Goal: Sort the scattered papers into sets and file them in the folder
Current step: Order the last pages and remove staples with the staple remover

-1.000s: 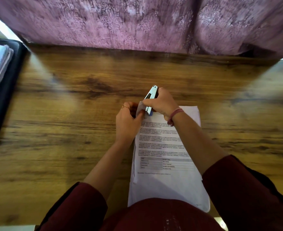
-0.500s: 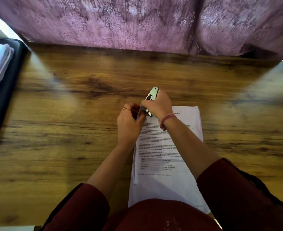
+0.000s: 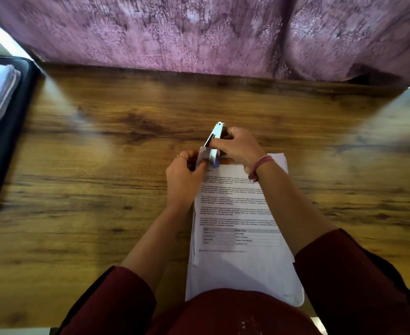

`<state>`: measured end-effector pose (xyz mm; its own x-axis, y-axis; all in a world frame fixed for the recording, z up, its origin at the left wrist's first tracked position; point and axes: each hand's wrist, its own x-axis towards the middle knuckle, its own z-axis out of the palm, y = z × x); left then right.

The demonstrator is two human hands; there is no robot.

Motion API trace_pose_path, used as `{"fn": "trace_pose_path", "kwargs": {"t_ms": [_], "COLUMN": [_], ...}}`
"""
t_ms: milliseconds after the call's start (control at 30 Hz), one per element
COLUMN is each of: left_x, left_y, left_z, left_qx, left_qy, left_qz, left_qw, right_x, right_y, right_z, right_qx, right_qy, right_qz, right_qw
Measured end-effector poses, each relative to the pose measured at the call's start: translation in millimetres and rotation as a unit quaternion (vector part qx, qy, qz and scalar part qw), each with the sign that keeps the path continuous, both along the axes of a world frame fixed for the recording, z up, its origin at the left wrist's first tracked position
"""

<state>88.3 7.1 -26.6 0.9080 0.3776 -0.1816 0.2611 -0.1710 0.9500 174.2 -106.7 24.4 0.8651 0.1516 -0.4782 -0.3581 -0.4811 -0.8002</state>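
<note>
A stack of printed white papers [image 3: 240, 238] lies on the wooden table [image 3: 102, 189] right in front of me. My left hand [image 3: 183, 182] pinches the lifted top-left corner of the stack. My right hand [image 3: 237, 148] grips a small pale stapler [image 3: 215, 141], whose jaws sit over that same corner. A black folder [image 3: 8, 131] holding filed white sheets lies at the table's left edge, partly cut off by the frame.
A purple patterned curtain [image 3: 199, 35] hangs along the table's far edge. Bare wood stretches between the folder and the papers, and more lies to the right of the stack.
My right hand has shifted its grip on the stapler a little, and the stapler's rear now points further up. The left hand still pinches the corner. The view is slightly blurred.
</note>
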Motion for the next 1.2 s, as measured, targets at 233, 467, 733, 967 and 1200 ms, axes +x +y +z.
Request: {"fn": "trace_pose_path", "kwargs": {"t_ms": [233, 467, 733, 967, 1200], "left_x": [-0.4, -0.9, -0.5, -0.4, 0.4], "left_y": [2.7, -0.3, -2.6, -1.4, 7.7], "left_z": [-3.3, -0.7, 0.1, 0.5, 4.0], "left_qx": [0.042, 0.018, -0.027, -0.039, -0.042], "left_qy": [0.006, 0.001, -0.015, -0.001, 0.023], "left_qz": [-0.022, 0.006, 0.032, 0.029, -0.007], "left_qw": [0.999, 1.0, 0.999, 0.999, 0.999], "right_x": [-3.1, -11.3, -11.2, -9.3, -5.3], "right_y": [0.2, 6.1, 3.0, -2.6, -8.1], "right_z": [0.4, -0.7, 1.7, 0.1, -3.4], "right_qx": [-0.017, -0.065, -0.076, -0.046, -0.035], "right_qy": [0.005, -0.078, -0.11, -0.082, -0.072], "right_qz": [0.022, 0.018, 0.049, 0.064, 0.069], "right_qw": [1.0, 0.995, 0.99, 0.994, 0.994]}}
